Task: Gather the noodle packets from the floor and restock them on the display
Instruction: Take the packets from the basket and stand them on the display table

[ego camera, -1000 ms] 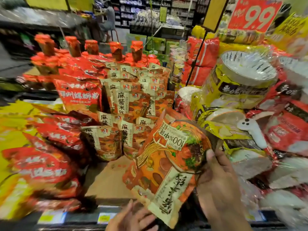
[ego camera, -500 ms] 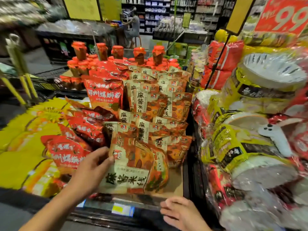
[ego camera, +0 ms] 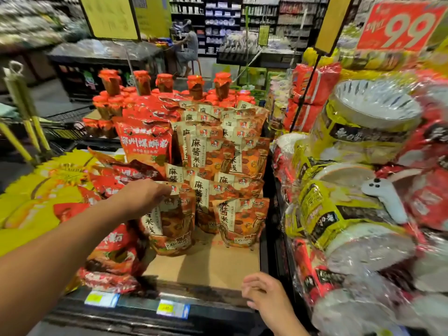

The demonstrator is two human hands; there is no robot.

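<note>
Left of the cardboard tray (ego camera: pixel 206 267), the left hand (ego camera: pixel 145 197) pinches the top edge of a noodle packet (ego camera: pixel 173 226) standing upright at the tray's front row. Soft, light and crinkly, it looks best gripped by that flat top seal. Right of the tray's front edge, the right hand (ego camera: pixel 266 294) hovers loosely curled, empty.

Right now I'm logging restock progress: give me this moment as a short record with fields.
setting: shop display shelf, cardboard base
left hand: pinching top edge of front-left orange noodle packet, standing upright
right hand: empty, open, near shelf front edge
neighbour: another orange packet upright beside it
left of them: red packets
right of them: wrapped bowl bundles
</note>
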